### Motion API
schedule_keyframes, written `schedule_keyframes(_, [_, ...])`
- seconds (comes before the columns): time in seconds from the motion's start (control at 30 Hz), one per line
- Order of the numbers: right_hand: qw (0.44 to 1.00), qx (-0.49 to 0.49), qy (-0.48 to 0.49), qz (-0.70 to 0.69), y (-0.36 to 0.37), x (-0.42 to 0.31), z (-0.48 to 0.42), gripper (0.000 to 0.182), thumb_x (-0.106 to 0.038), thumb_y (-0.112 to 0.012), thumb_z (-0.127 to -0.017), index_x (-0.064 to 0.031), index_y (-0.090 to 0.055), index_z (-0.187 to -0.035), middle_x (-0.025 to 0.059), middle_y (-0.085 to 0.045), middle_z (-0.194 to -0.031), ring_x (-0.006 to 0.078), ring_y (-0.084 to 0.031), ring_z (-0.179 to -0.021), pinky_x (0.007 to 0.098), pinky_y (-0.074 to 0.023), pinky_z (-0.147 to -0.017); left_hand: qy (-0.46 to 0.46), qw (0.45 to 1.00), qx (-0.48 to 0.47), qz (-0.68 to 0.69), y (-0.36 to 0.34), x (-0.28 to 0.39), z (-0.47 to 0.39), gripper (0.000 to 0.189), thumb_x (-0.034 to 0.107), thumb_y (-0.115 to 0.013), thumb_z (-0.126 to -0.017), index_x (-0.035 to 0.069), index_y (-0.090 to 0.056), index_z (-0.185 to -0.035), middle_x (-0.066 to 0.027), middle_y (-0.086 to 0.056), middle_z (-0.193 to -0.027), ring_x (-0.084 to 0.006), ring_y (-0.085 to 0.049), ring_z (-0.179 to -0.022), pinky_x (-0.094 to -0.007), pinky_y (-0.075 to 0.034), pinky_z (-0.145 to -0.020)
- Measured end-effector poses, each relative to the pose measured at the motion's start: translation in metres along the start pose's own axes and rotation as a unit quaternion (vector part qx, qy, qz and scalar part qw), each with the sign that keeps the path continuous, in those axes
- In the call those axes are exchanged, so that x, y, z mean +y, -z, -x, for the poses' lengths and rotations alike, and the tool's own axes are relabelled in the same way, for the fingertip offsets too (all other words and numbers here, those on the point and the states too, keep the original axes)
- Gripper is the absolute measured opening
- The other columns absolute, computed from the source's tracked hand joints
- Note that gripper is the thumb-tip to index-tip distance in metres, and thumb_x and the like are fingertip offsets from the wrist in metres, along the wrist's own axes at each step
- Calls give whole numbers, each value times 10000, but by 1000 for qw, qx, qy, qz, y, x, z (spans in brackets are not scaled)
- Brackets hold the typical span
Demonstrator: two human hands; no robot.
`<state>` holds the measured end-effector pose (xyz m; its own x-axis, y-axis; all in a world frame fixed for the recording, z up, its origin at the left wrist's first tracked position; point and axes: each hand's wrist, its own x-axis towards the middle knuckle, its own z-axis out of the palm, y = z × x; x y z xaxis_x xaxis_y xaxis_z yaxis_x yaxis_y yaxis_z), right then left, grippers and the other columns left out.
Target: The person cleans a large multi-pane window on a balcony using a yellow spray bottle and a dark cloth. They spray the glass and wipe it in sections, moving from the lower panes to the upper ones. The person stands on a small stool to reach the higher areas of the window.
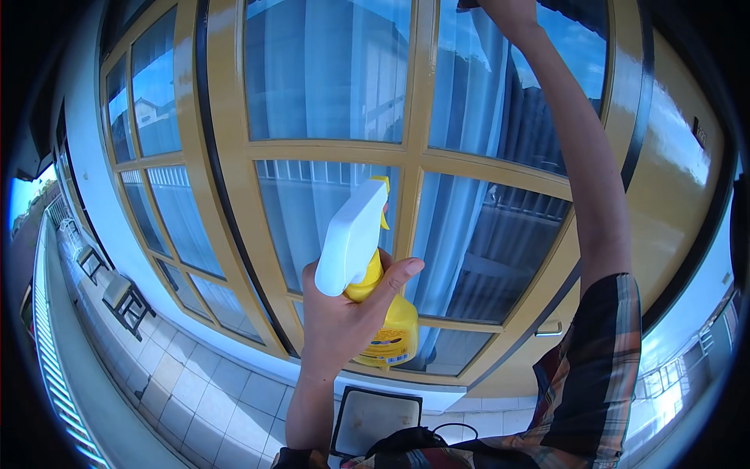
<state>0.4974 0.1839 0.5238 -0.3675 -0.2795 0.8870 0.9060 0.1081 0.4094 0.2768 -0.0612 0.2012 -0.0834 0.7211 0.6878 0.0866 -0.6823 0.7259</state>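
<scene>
A yellow spray bottle with a white and yellow trigger head [354,237] is in my left hand [345,316], whose fingers wrap its neck, with the thumb along the right side. The nozzle end points up towards a window with yellow frame bars [340,153] and glass panes. My right arm is raised to the upper right pane [469,105]; only part of my right hand [507,12] shows at the top edge, near a dark item that is mostly cut off. Pale curtains hang behind the glass.
A second window [180,159] stands to the left, a yellow door [662,146] with a metal handle to the right. A white railing [55,375] runs along the tiled floor [217,404] at left. Stools [120,290] stand by the wall; a square-topped seat [378,416] is below me.
</scene>
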Motion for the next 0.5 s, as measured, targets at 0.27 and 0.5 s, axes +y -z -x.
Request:
schedule_keyframes(0.27, [999, -31, -19, -14, -27, -35, 27, 284, -90, -557, -870, -35, -668, -1126, 140, -679, -1184, 281, -679, -1044, 411, -595, -767, 23, 997, 71, -36, 4, -7, 1, 534, 122, -782, -863, 68, -575, -1352, -14, -625, -781, -100, -644, -695, -238, -504, -673])
schedule_keyframes(0.5, [990, -57, -33, -126, 79, -123, 237, 308, 26, -617, -786, -61, -728, -1060, 56, -702, -1216, 190, -671, -1132, 337, -603, -837, 1, 997, 60, 46, -25, 1, -2, 501, 175, -755, -891, 31, -574, -1335, -49, -684, -919, -98, -642, -667, -232, -520, -637])
